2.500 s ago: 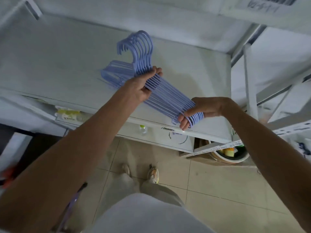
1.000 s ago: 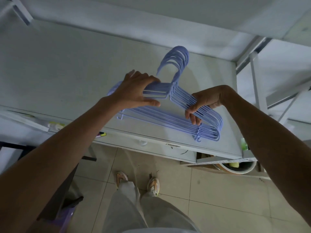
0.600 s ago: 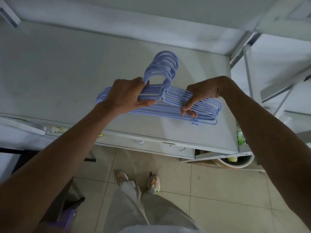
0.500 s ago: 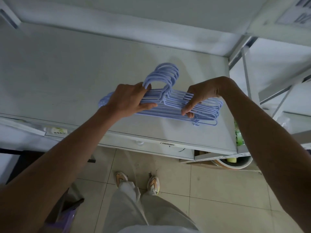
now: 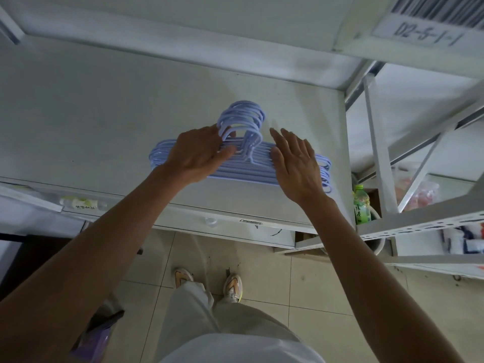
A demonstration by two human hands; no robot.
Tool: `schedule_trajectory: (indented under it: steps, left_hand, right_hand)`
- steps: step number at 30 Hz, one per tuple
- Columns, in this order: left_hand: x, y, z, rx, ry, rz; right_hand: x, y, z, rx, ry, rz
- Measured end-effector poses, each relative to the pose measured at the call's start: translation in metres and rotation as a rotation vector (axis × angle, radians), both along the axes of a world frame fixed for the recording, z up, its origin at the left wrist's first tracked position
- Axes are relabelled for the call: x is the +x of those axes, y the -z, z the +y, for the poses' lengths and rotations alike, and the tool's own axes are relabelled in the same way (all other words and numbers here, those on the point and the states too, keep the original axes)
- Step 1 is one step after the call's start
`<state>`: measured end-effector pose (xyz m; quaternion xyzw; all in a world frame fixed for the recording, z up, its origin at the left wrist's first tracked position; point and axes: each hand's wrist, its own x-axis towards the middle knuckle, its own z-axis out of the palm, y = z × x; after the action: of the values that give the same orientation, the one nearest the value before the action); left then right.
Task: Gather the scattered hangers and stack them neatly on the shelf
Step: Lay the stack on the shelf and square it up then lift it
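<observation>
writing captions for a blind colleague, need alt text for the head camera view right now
A stack of light blue hangers lies on a white shelf, the left hand resting on it and the right hand open above its right side. Below are tiled floor and the person's shoes.

Just set the hangers [image 5: 243, 163] flat on the shelf [image 5: 104, 113]. My right hand [image 5: 296, 166] let go and opened up; left hand [image 5: 199, 153] loosened, now resting on top.

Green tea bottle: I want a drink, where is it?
In the head view, the green tea bottle stands at right, just past the white shelf's right edge, lower than the blue hangers.
</observation>
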<state>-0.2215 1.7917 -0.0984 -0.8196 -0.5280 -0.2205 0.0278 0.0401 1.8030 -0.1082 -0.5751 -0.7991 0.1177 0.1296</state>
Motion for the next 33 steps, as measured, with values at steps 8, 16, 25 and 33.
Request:
schedule_trajectory:
  steps: [8, 16, 25, 33]
  left_hand:
    - [0.025, 0.003, 0.009, -0.123, -0.367, 0.143]
    - [0.019, 0.004, 0.017, -0.124, -0.173, 0.279]
    - [0.021, -0.002, 0.016, -0.177, -0.132, 0.069]
    - [0.043, -0.012, 0.016, -0.176, -0.165, 0.29]
  right_hand:
    - [-0.007, -0.002, 0.012, -0.014, 0.026, -0.014]
    - [-0.024, -0.01, 0.011, -0.049, 0.09, 0.021]
    - [-0.036, -0.014, 0.004, -0.038, 0.099, -0.003]
    - [-0.063, -0.027, 0.0, -0.022, 0.046, -0.186]
